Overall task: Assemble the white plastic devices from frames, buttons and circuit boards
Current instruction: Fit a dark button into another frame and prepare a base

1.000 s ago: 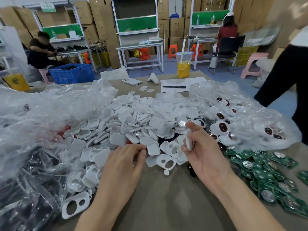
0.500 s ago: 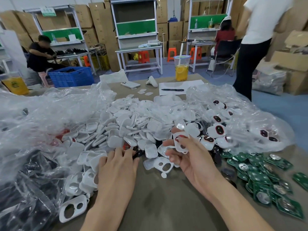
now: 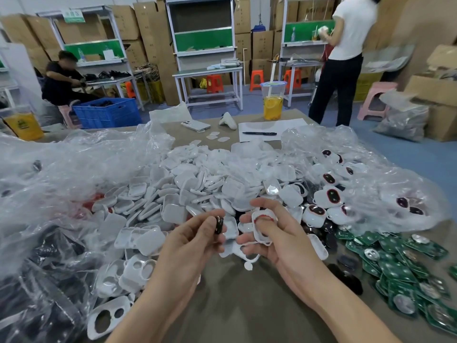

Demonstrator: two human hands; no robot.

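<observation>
My left hand (image 3: 190, 241) pinches a small black button (image 3: 219, 225) between thumb and fingertips, held up above the table. Just to its right, my right hand (image 3: 274, 238) grips a white plastic frame (image 3: 262, 225) with a red-rimmed opening; my thumb presses into that opening. The two parts are close but apart. Behind my hands lies a big heap of white plastic shells (image 3: 197, 184). White frames with two holes (image 3: 108, 318) lie at the lower left. Green circuit boards (image 3: 405, 271) are piled at the right.
Assembled white devices with dark buttons (image 3: 331, 196) sit in a clear bag at the right. Black parts in clear bags (image 3: 44, 256) fill the left. A drink cup (image 3: 272, 100), phone (image 3: 195, 125), paper with a pen (image 3: 259, 133) stand at the far edge. A person (image 3: 346, 60) stands behind.
My left hand rose from the pile with a black button pinched in it. My right hand turned the white frame and drew it nearer the left hand. The person behind walked away.
</observation>
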